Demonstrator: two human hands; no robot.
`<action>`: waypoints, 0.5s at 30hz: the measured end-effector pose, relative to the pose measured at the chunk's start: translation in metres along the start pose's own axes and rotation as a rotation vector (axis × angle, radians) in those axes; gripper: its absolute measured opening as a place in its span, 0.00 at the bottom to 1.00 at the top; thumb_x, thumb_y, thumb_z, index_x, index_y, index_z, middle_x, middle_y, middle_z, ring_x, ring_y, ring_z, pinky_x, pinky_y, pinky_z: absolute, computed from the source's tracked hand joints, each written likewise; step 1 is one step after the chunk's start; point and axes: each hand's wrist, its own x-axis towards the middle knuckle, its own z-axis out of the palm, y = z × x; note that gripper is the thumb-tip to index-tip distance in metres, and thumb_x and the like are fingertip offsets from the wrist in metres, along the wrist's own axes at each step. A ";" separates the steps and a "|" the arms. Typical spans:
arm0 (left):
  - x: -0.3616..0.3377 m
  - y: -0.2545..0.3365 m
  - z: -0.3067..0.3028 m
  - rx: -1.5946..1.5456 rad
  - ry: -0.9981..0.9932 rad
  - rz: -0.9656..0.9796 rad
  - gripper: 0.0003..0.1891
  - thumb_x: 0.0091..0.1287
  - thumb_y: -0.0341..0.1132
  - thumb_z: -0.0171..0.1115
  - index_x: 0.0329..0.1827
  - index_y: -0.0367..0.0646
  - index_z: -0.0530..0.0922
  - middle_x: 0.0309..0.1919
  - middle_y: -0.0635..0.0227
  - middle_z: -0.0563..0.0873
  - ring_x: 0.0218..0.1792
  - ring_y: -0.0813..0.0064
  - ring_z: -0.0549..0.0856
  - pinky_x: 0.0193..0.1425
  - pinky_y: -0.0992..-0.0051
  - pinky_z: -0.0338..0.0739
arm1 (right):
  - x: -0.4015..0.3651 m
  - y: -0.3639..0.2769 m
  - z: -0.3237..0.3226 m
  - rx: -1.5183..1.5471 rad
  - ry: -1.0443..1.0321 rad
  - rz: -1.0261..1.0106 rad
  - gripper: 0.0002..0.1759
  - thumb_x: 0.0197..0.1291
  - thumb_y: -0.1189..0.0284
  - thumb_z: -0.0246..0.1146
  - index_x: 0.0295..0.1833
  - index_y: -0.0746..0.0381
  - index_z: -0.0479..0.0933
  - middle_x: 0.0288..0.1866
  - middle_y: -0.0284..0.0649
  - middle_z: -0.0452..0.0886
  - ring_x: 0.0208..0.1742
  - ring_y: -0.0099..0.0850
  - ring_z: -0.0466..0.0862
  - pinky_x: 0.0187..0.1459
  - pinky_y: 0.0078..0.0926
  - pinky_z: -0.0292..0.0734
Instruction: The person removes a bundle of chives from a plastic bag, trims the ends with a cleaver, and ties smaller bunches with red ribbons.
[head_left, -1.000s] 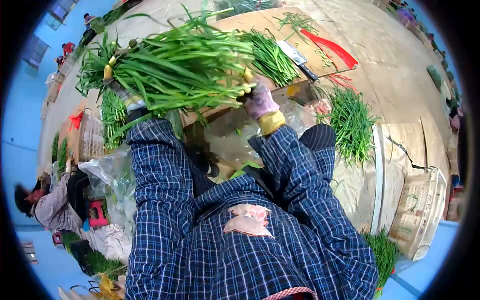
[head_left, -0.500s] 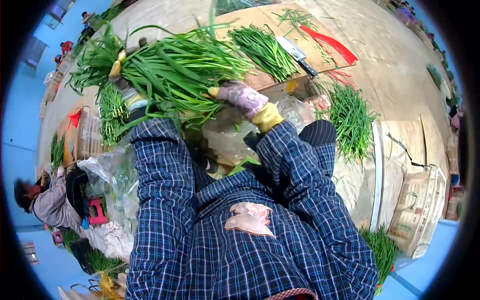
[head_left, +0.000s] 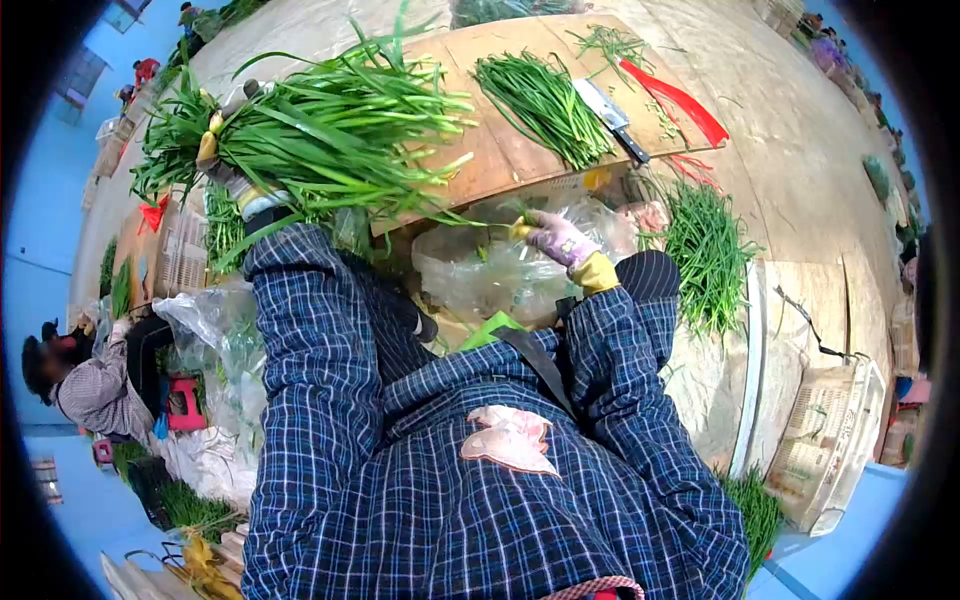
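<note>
A large bundle of long green stalks (head_left: 345, 130) is gripped near its leafy end by my left hand (head_left: 228, 150), which wears a glove with yellowish fingertips. Its pale cut ends point right, over the wooden board (head_left: 450, 60). My right hand (head_left: 560, 240), in a purple and yellow glove, is closed in a pinch on a thin green stalk (head_left: 478, 222) that stretches left toward the bundle. Below that hand lies a clear plastic bag (head_left: 500, 275). Another pile of green stalks (head_left: 545, 108) rests on the board beside a knife (head_left: 612, 118).
Red ribbons (head_left: 680, 100) lie at the board's right edge. More greens (head_left: 700, 250) are right of my knee. A plastic crate (head_left: 825, 440) stands at the lower right. At the left, another person (head_left: 100, 390) sits near a pink stool (head_left: 184, 404) and clear plastic.
My right hand has moved away from the bundle, right and down, drawing a thin stalk with it. The bundle and my left hand have shifted slightly left.
</note>
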 end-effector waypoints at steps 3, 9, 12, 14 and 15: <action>-0.006 -0.017 0.026 -0.155 -0.187 -0.082 0.13 0.56 0.41 0.58 0.41 0.45 0.80 0.39 0.65 0.83 0.52 0.57 0.77 0.67 0.53 0.61 | 0.011 -0.002 -0.008 -0.488 0.130 0.043 0.45 0.48 0.55 0.71 0.66 0.68 0.61 0.55 0.53 0.76 0.57 0.39 0.76 0.57 0.30 0.70; -0.012 -0.039 0.040 -0.021 -0.280 -0.337 0.12 0.57 0.41 0.61 0.38 0.49 0.69 0.42 0.58 0.76 0.42 0.55 0.78 0.49 0.52 0.74 | 0.037 -0.121 -0.010 -0.322 -0.012 -0.164 0.47 0.44 0.48 0.70 0.61 0.72 0.66 0.50 0.54 0.79 0.50 0.39 0.80 0.52 0.31 0.74; -0.007 -0.050 0.039 0.149 -0.321 -0.440 0.13 0.57 0.40 0.61 0.38 0.47 0.67 0.42 0.58 0.75 0.41 0.60 0.77 0.45 0.58 0.75 | 0.046 -0.151 0.017 0.223 0.071 -0.015 0.32 0.51 0.57 0.69 0.54 0.70 0.74 0.39 0.45 0.83 0.35 0.30 0.82 0.39 0.27 0.77; 0.002 -0.047 0.020 0.236 -0.310 -0.455 0.13 0.57 0.39 0.60 0.39 0.46 0.67 0.43 0.56 0.75 0.39 0.62 0.77 0.43 0.60 0.75 | 0.060 -0.133 0.029 0.631 0.257 -0.075 0.18 0.56 0.66 0.66 0.47 0.67 0.78 0.37 0.40 0.82 0.33 0.26 0.81 0.35 0.21 0.77; -0.007 -0.048 0.040 0.171 -0.213 -0.433 0.13 0.57 0.39 0.61 0.38 0.46 0.67 0.41 0.57 0.76 0.39 0.62 0.77 0.43 0.60 0.76 | 0.050 -0.132 0.032 0.678 0.321 -0.265 0.14 0.60 0.69 0.62 0.47 0.68 0.76 0.38 0.41 0.82 0.38 0.25 0.81 0.41 0.25 0.79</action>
